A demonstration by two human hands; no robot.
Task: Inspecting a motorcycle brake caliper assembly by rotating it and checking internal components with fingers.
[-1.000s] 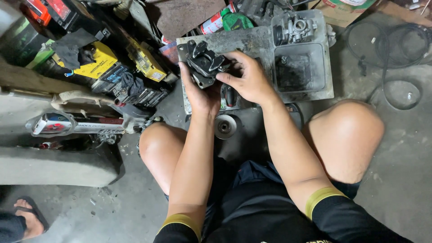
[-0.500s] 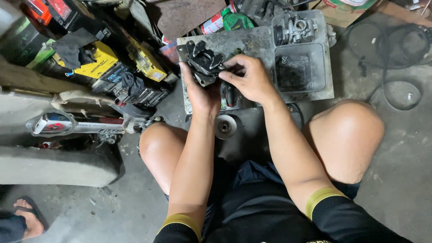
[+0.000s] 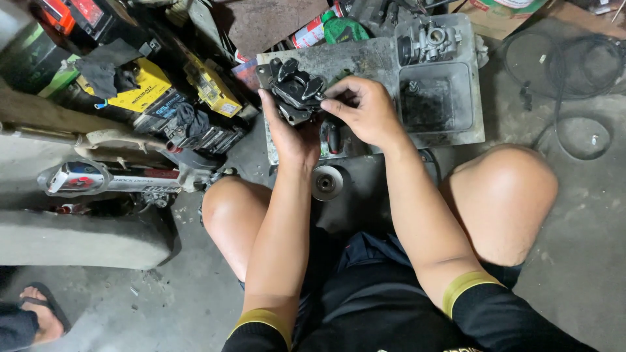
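Between the person's bare knees, over a grimy grey tray (image 3: 372,62), the left hand (image 3: 293,133) is clamped around a dark metal caliper-like part (image 3: 297,91), palm under it and fingers wrapped up its near side, so the part sits tilted and lifted clear of the tray. The right hand (image 3: 365,107) comes in from the right, its fingertips (image 3: 331,98) pinched together at the part's right edge; whether they grip a small pin or clip or only press on the body cannot be told, since the fingers hide that spot.

Judging by how things lie, the job looks to be in its middle. The part is already off whatever it belongs to and held free, and beyond the right hand a silvery carburettor-like assembly (image 3: 433,36) sits in the tray's far compartment, apart from the work. Just under the right hand a red-handled tool (image 3: 333,138) lies on the tray, not held. Below the left wrist a small round metal disc (image 3: 326,182) rests on the floor, loose. What is left appears to be the fine work at the part's edge and dealing with those loose pieces; nothing shows the part being closed up or refitted.

Left of the left hand, yellow and black batteries (image 3: 140,91) are stacked, with a chrome exhaust pipe (image 3: 85,177) nearer.
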